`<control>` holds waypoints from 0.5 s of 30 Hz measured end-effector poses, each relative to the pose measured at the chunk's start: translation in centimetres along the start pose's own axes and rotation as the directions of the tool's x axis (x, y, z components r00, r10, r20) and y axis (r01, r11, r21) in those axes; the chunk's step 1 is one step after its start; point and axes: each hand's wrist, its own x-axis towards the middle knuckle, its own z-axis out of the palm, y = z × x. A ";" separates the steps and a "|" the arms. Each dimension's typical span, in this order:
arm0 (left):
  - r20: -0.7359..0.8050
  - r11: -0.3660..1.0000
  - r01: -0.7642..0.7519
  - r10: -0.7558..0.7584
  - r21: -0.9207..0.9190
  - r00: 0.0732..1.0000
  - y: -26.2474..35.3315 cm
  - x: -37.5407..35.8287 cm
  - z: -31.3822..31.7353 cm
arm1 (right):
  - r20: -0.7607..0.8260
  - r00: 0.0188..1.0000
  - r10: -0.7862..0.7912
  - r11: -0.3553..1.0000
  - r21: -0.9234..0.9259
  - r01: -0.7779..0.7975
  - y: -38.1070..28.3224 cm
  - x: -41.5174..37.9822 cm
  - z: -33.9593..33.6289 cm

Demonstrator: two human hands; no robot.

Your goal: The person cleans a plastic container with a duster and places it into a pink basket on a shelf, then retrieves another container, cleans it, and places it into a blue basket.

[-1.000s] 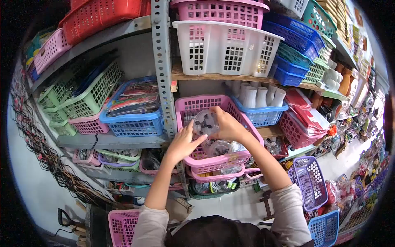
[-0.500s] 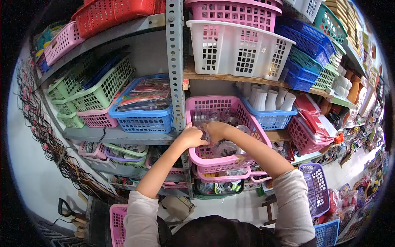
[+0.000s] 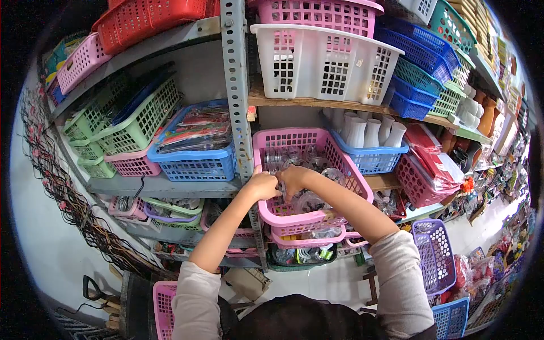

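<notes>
A pink basket point(image 3: 347, 158) full of clear plastic containers point(image 3: 309, 202) sits on the shelf, and both hands are inside its left part. My left hand point(image 3: 263, 186) is closed at the basket's left side, thumb up, its fingertips at a clear plastic piece point(image 3: 281, 190). My right hand point(image 3: 294, 178) is bent down over the same piece, with fingers curled round its other side. The piece's exact shape is mostly hidden by the fingers. Round clear lids or tubs point(image 3: 333, 175) lie to the right of my right hand.
A perforated metal post point(image 3: 239, 107) stands just left of the basket. A white basket point(image 3: 309, 68) rests on the shelf above. To the right, a blue basket point(image 3: 374, 161) holds white vases point(image 3: 374, 133). Another blue basket point(image 3: 195, 168) with packets stands left of the post.
My right hand has turned slightly, and its fingers now point further down beside the clear plastic piece. The left hand stays almost in place. The view has shifted slightly.
</notes>
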 end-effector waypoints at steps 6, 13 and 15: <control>0.024 0.998 0.023 -0.025 0.061 0.999 0.0 0.3 0.4 | -0.066 0.996 0.055 0.997 -0.049 -0.059 -0.9 -0.9 -0.1; -0.125 0.993 0.063 -0.051 0.098 0.991 0.6 -0.2 0.9 | -0.063 0.990 0.125 0.988 -0.087 -0.130 -1.9 -0.6 1.1; -0.118 0.989 0.074 -0.059 0.131 0.991 0.6 -0.2 0.7 | -0.049 0.995 0.091 0.991 -0.098 -0.095 -1.7 0.0 1.1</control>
